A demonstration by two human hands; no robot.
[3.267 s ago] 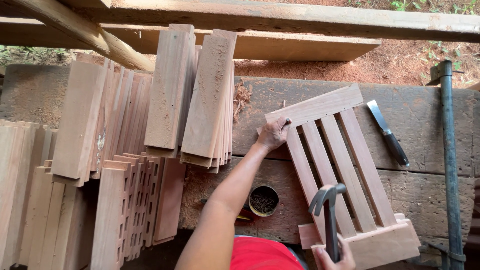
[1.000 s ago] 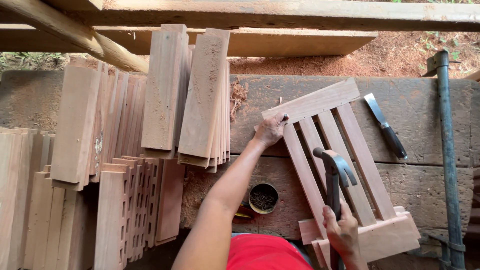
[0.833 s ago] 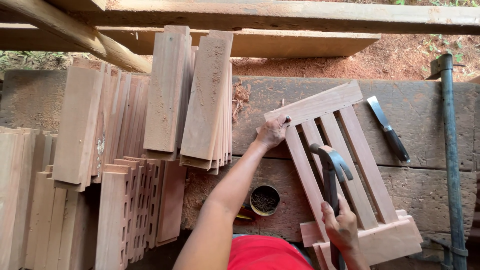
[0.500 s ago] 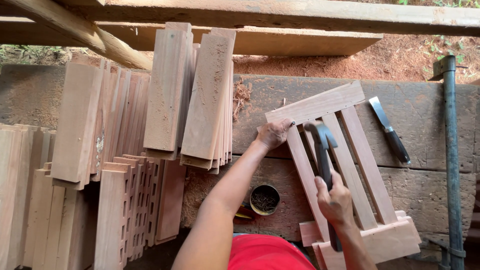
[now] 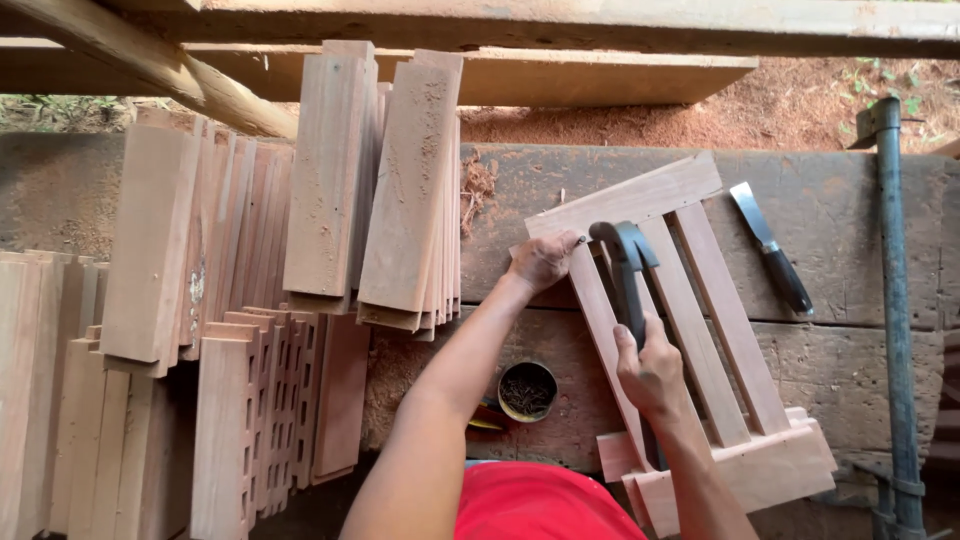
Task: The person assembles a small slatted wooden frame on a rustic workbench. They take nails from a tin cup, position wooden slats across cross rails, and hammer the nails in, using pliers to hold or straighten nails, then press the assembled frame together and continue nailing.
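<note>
Along the left edge of the tabletop [image 5: 850,230], stacks of flat wooden boards [image 5: 150,250] are seen standing and leaning, with lower piles of finished slatted panels [image 5: 250,420] in front of them toward the near edge. Just to their right, two taller bundles of boards [image 5: 405,190] are propped, reaching past the far edge. Near the middle of the near edge, a small round tin of nails [image 5: 527,391] is set on the tabletop, just beside the forearm.

The left hand [image 5: 542,262] is pressed on the far left corner of a slatted wooden frame [image 5: 700,320], its fingers curled together against the cross board; whether a nail is pinched there cannot be told. The frame is laid flat and somewhat askew on the right half of the tabletop, its near end reaching the near edge. The right hand [image 5: 652,370] is clamped on the handle of a dark claw hammer [image 5: 625,270], whose head is held over the frame's far cross board, just beside the left hand.

Farther right, a knife with a dark handle [image 5: 772,250] is laid apart from the frame. Along the right edge, a grey metal pipe [image 5: 893,300] is seen running from far to near.
</note>
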